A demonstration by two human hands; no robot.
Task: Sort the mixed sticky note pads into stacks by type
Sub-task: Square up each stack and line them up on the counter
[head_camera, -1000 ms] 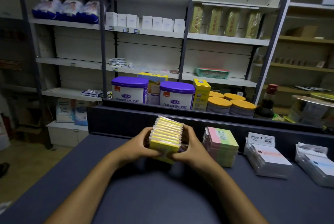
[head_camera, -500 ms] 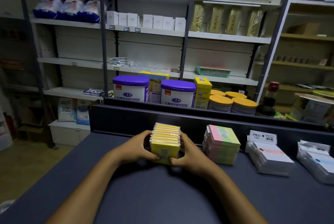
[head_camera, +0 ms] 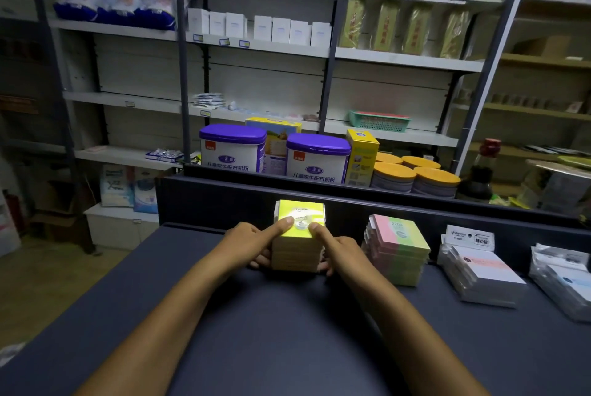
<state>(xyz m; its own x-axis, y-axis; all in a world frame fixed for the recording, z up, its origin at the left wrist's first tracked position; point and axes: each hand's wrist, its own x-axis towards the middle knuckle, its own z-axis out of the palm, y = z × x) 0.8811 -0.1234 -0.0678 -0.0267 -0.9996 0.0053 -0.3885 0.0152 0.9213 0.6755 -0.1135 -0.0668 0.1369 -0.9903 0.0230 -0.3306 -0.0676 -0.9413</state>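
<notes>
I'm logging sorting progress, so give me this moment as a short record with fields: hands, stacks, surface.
left hand: left hand grips the yellow stack's left side, thumb on top
right hand: right hand grips its right side, thumb on top
held stack: yellow pad stack stands upright on the dark table
stack to its right: pink-and-green pad stack, untouched
further right: white wrapped pad stack, then another wrapped stack at the frame edge
stacks visible: four

Dim indoor light from above; glare washes out the glossy yellow top sticky-note pad (head_camera: 300, 218). Wide-angle bending curves the edges, and the corners are soft and dark.
</notes>
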